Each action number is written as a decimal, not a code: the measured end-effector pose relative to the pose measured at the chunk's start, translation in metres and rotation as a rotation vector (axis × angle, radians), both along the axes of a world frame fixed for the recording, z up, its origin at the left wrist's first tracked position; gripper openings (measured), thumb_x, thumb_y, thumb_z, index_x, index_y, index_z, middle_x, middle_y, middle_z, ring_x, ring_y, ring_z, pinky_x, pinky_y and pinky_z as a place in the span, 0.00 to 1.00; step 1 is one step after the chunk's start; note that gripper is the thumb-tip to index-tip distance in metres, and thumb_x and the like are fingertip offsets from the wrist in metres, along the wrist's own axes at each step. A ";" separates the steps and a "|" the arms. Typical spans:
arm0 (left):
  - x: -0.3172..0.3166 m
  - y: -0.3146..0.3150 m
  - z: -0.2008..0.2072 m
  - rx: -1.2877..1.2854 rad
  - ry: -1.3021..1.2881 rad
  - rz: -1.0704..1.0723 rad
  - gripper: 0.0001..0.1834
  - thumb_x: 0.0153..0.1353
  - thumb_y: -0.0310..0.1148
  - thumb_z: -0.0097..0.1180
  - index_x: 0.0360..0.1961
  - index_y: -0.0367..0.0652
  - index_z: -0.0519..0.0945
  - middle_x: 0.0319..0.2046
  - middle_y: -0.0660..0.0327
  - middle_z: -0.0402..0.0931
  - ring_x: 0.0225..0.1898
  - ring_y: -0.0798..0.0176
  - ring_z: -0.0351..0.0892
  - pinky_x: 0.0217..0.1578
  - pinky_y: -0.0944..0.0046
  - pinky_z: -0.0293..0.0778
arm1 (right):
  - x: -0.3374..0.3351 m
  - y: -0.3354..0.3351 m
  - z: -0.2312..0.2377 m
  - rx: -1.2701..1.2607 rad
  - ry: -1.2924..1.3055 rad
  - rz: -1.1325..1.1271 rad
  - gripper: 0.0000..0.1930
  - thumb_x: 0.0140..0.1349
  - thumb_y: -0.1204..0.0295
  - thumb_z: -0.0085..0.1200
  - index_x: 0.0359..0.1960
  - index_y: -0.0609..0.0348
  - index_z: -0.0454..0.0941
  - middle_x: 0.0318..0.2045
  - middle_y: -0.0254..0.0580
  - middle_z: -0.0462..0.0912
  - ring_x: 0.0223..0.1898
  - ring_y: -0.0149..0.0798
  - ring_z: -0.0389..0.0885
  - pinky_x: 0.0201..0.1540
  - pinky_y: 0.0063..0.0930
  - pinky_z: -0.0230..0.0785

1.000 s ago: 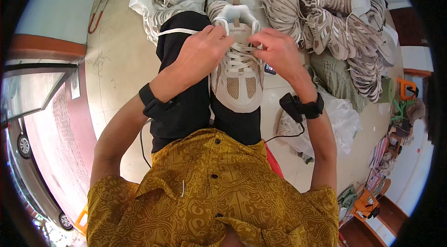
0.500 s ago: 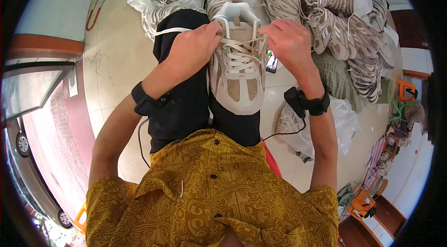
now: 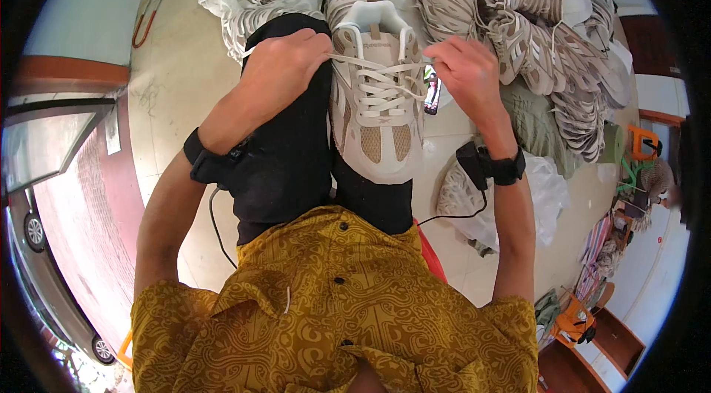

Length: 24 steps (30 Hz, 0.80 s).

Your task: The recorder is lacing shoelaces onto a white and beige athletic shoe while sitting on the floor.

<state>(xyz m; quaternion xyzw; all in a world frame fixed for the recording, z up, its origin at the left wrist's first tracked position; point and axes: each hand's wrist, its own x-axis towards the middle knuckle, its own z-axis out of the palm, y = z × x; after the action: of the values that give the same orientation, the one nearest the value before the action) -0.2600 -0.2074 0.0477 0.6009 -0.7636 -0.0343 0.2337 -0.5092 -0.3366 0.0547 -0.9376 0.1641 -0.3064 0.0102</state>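
A beige and white sneaker (image 3: 379,149) rests on my lap in black trousers, its toe pointing toward me. Crossed laces (image 3: 383,97) run up its front below the tongue. My left hand (image 3: 287,60) is closed in a pinch on one end of the shoelace (image 3: 348,59), drawn out to the left of the shoe. On the other side my right hand (image 3: 466,75) pinches the other lace end, just right of the collar. The two ends cross over the top of the tongue (image 3: 378,49).
Heaps of similar shoe uppers (image 3: 537,45) lie on the floor ahead and to the right. A lit phone (image 3: 432,93) is beside the sneaker. White plastic bags (image 3: 544,197) lie at the right, and a cable (image 3: 452,217) runs from my right wristband. A glass door frame (image 3: 59,130) stands at the left.
My left hand has moved left and slightly down, away from the shoe, pulling its lace end out straight. My right hand has shifted slightly right, and the lace is tauter across the tongue.
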 end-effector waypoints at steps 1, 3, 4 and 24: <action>0.003 0.001 0.001 0.000 -0.042 -0.015 0.05 0.56 0.26 0.49 0.31 0.38 0.75 0.30 0.56 0.74 0.31 0.52 0.76 0.31 0.60 0.74 | 0.001 0.000 -0.002 0.085 0.016 -0.014 0.08 0.43 0.80 0.53 0.26 0.55 0.77 0.22 0.35 0.76 0.24 0.39 0.75 0.29 0.30 0.67; 0.018 0.001 0.003 -0.042 -0.103 -0.020 0.05 0.55 0.26 0.49 0.32 0.37 0.75 0.31 0.55 0.75 0.32 0.53 0.77 0.33 0.61 0.74 | 0.001 0.000 -0.004 0.170 0.033 -0.036 0.08 0.43 0.81 0.53 0.27 0.57 0.77 0.24 0.36 0.77 0.25 0.39 0.75 0.29 0.29 0.67; 0.029 0.003 0.005 -0.081 -0.169 -0.017 0.06 0.55 0.25 0.49 0.32 0.36 0.76 0.33 0.55 0.76 0.34 0.53 0.77 0.35 0.61 0.74 | 0.002 0.000 -0.005 0.212 0.006 -0.038 0.08 0.44 0.80 0.52 0.27 0.55 0.77 0.23 0.37 0.77 0.25 0.41 0.76 0.29 0.31 0.68; 0.027 0.013 0.012 -0.039 -0.010 0.130 0.05 0.56 0.26 0.51 0.34 0.37 0.75 0.31 0.53 0.76 0.33 0.51 0.77 0.33 0.60 0.74 | 0.005 0.004 0.000 0.329 -0.025 -0.036 0.10 0.44 0.83 0.49 0.29 0.56 0.77 0.22 0.39 0.75 0.25 0.43 0.75 0.27 0.31 0.68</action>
<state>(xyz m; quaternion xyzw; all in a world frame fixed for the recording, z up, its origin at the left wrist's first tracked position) -0.2330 -0.1943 0.0601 0.6446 -0.7248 -0.0014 0.2434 -0.5046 -0.3327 0.0552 -0.9163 0.2289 -0.2869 0.1600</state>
